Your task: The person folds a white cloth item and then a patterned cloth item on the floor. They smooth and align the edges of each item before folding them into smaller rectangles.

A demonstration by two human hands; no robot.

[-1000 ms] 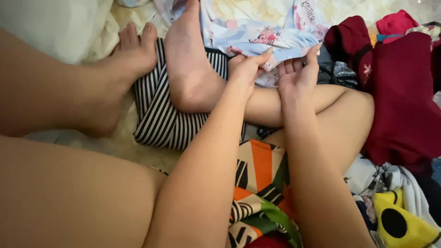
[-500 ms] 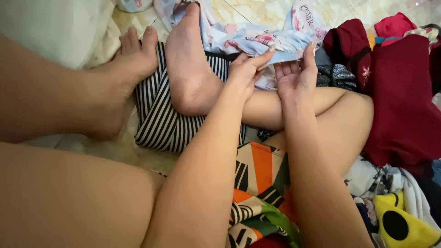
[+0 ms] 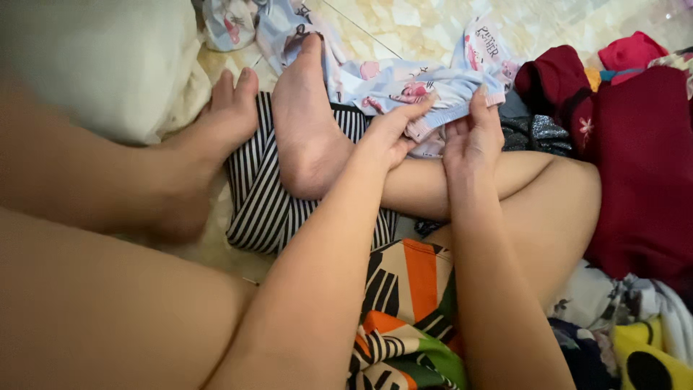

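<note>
Pale-blue printed garment [image 3: 404,83] pinched at pink hem: left hand [image 3: 390,133] and right hand [image 3: 473,133] grip closed on it, above shin.

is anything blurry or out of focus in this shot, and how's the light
Head view: soft, even light with no harsh glare; the near thigh and pale cushion are out of focus, while the left hand, right hand and light blue printed garment look sharp.

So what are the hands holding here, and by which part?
Both the left hand and right hand grip a light blue printed garment along its pink-trimmed edge; the rest lies on the floor.
</note>
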